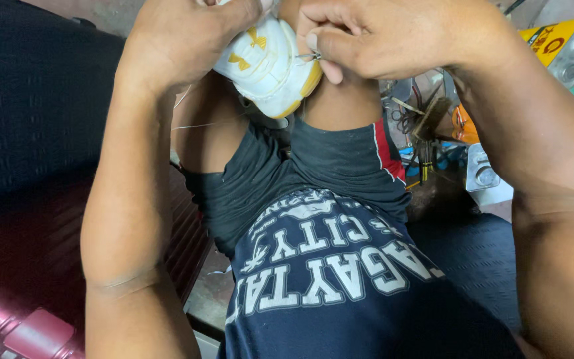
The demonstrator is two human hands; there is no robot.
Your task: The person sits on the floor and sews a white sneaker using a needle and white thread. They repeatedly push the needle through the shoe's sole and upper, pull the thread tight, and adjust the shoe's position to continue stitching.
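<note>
Head view: the left hand (pixel 187 36) grips a white-and-yellow shoe (pixel 267 66) held above the knees, fingers closed around it. The right hand (pixel 380 36) pinches a needle (pixel 310 56) at the sole edge. The needle could slip and prick a fingertip. The shoe's top is cut off; any thread is hard to make out.

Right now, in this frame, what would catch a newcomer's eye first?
First the white shoe with yellow trim at top centre, propped between the person's knees. The left hand grips it from above, while the right hand pinches a thin metal needle-like tool against the shoe's yellow edge. Lower down, a dark blue shirt with large white lettering fills the middle, with a maroon ribbed case at lower left.
</note>
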